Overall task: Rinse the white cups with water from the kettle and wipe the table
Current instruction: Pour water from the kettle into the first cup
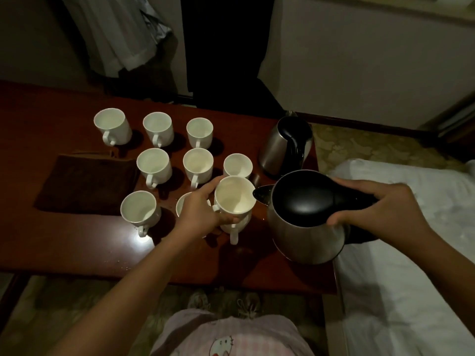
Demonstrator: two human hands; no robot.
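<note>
Ten white cups are showing in this dim view: eight are standing on the table (64, 242), one is being held up by the left hand (203, 211), and another is sitting just beneath it. The left hand is wrapping around the raised cup (234, 197) from its left side. The right hand (372, 204) is gripping the handle of a steel kettle (305, 219), whose spout is pointing left and nearly touching the cup's rim. Pouring likely needs only a slight tilt leftward. A second kettle (285, 147) is standing behind, and a dark cloth (84, 183) is lying flat at the far left, nearer the left hand.
</note>
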